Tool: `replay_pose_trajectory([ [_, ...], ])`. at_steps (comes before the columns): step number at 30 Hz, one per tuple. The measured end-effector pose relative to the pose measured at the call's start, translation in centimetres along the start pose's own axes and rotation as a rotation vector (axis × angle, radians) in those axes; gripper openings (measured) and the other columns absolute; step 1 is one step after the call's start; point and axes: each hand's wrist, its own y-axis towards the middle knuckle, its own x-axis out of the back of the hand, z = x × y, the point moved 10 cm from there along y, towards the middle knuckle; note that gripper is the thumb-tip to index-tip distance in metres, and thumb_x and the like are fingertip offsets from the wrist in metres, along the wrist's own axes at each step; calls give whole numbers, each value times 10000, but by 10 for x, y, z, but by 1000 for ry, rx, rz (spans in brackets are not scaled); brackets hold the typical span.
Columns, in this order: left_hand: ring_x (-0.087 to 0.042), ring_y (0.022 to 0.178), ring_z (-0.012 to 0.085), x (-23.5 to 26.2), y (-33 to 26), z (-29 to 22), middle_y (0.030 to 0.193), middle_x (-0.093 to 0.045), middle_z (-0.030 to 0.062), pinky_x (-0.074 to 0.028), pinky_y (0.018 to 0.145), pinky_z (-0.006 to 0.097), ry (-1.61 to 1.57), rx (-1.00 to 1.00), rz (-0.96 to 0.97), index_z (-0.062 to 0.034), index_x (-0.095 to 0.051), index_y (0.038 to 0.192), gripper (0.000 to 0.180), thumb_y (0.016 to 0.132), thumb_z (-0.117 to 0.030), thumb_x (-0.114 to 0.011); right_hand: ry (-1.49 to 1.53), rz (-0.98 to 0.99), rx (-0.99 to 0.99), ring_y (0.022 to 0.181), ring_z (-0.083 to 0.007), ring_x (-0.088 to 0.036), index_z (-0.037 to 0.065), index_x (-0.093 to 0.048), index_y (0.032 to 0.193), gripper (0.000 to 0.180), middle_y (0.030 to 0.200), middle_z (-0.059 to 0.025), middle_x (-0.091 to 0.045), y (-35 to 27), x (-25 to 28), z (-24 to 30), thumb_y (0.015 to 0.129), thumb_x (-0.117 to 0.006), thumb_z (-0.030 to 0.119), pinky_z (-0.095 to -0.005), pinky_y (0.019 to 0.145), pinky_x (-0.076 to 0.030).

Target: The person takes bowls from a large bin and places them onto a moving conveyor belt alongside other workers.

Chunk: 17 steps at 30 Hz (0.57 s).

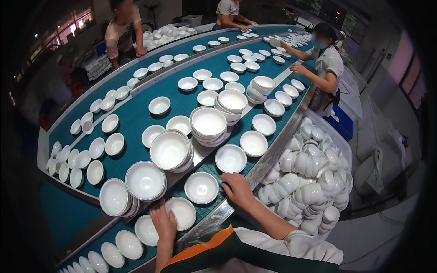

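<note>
My left hand [164,222] reaches up between a single white bowl [182,214] on the near belt lane and a stack of white bowls [145,180] on the metal divider. Its fingers are stretched out and hold nothing that I can see; contact with the stack's lower side is hard to make out. My right hand [237,190] is open on the belt's near edge, fingers apart. Its fingertips are beside the lower rim of another bowl [231,159]. To their left a bowl [201,187] lies face up on the belt.
More bowl stacks [208,123] line the divider [200,154], and single bowls are scattered over the green belt [136,118]. A large bin [348,157] heaped with bowls stands at my right. A masked co-worker [325,63] handles bowls farther along; two people stand across the belt.
</note>
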Motion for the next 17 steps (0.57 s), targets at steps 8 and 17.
replay_pose_trajectory([
  [8, -517, 1026, 373, -40, 29, -32, 1058, -565, 245, -330, 966, 455, -142, 154, 226, 22, -508, 1184, 441, 791, -146, -618, -134, 201, -35, 849, -355, -574, 8, -587, 1049, 311, 904, -180, -628, 6, -25, -4, 771, -640, 137, -433, 774, -452],
  [17, -469, 1107, 388, -18, 12, -2, 1153, -521, 267, -314, 981, 455, -55, 98, 100, 17, -479, 1242, 505, 754, -51, -593, 30, -105, -58, 960, -344, -576, 39, -579, 1118, 316, 1018, -193, -617, 12, 19, -15, 811, -610, 107, -430, 851, -440],
])
